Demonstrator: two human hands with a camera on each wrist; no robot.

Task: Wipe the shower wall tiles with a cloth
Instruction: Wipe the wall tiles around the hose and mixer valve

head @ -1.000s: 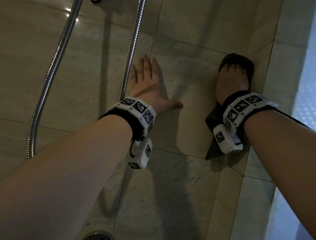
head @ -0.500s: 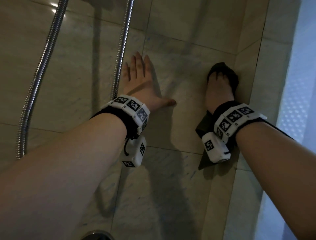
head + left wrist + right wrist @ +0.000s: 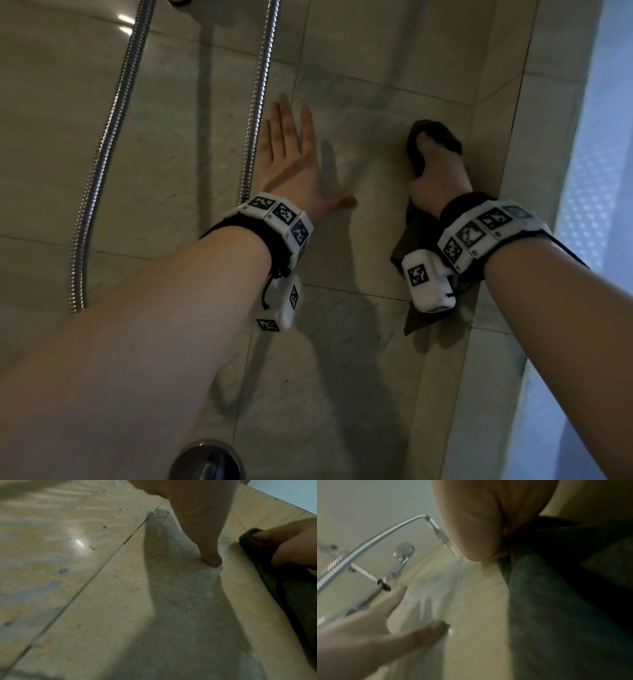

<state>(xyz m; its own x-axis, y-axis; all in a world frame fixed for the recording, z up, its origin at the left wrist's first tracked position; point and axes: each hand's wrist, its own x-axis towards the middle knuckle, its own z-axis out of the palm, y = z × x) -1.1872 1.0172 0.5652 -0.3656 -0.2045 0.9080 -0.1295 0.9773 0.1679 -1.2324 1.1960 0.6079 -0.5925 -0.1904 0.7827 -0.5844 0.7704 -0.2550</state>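
The right hand [image 3: 436, 181] presses a dark cloth [image 3: 416, 240] flat to the wall tiles [image 3: 370, 116], its grip curled into the upper fold near the corner. The left hand [image 3: 291, 161] lies spread and bare on the tiles beside the shower hose [image 3: 255, 102], bracing. Judged step: wiping is under way. The next stroke calls for steady pressure and travel onto unwiped tile. The cloth looks limp and creased, its lower part trailing below the wrist.

Glossy marbled stone wall tiles [image 3: 376, 144]; ribbed shiny metal shower hose [image 3: 99, 164]; dark matt cloth [image 3: 416, 150].
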